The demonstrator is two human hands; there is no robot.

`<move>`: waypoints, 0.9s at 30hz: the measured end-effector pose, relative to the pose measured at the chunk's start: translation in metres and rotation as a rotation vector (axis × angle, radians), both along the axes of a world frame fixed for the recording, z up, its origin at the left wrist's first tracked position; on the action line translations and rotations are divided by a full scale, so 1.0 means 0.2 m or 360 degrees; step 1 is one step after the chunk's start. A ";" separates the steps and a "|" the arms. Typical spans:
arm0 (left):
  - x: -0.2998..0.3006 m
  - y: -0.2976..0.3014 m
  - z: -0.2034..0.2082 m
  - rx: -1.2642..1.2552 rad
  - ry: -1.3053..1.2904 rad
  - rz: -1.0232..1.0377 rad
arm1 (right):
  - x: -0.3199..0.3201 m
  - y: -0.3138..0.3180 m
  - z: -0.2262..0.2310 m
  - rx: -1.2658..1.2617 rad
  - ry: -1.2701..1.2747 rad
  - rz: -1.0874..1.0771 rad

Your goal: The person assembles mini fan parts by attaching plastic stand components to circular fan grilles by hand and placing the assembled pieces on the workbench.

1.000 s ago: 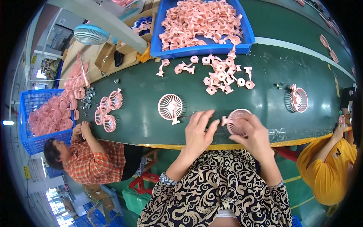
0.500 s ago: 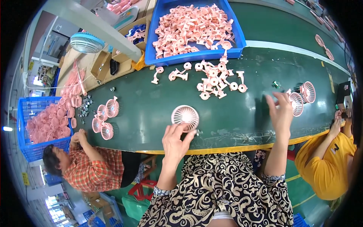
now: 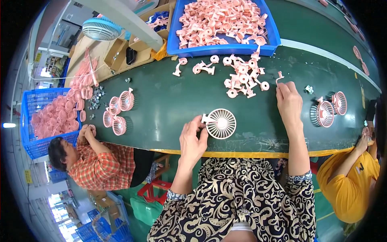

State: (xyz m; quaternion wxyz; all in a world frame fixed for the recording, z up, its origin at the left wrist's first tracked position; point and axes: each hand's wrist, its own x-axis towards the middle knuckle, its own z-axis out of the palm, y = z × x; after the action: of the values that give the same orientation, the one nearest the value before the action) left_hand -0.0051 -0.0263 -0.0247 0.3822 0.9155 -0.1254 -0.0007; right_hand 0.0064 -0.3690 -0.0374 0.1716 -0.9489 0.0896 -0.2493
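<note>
My left hand (image 3: 192,140) is closed on the short neck of a pink round fan cage (image 3: 221,124), just above the green work surface near its front edge. The cage's slatted face is turned up and its neck points left. Farther right, my right hand (image 3: 290,104) pinches a small pink bracket (image 3: 279,76) at its lower end, and the bracket stands up from my fingertips. A loose pile of similar pink brackets (image 3: 243,76) lies to the left of that hand. The tips of my right fingers are partly hidden behind the hand.
A blue tray (image 3: 225,51) full of pink brackets stands at the back. Fan cages (image 3: 325,114) lie at right, others (image 3: 119,126) at left, near small metal-looking parts (image 3: 95,100). A blue basket (image 3: 38,148) holds more cages. Co-workers sit on both sides.
The fan cage has been turned, and my left hand now grips its neck. My right hand has moved away from the cages at right and taken hold of a bracket. The view has shifted slightly.
</note>
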 end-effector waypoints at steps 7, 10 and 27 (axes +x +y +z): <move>0.05 -0.02 0.06 0.0165 -0.0235 -0.0004 | -0.18 0.07 0.01 -0.0086 -0.0195 0.0215; 0.04 -0.02 0.08 0.0121 -0.0117 -0.0020 | -0.24 0.04 -0.01 0.0051 -0.0026 0.0177; -0.02 0.00 -0.03 -0.0405 0.0467 -0.0016 | -0.34 0.53 0.15 0.0569 0.0075 0.0599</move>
State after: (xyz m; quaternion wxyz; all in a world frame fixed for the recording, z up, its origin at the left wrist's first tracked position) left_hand -0.0082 -0.0254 -0.0311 0.5089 0.8493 -0.0718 -0.1203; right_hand -0.0612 -0.2638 -0.0068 0.3777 -0.9090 -0.0420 -0.1711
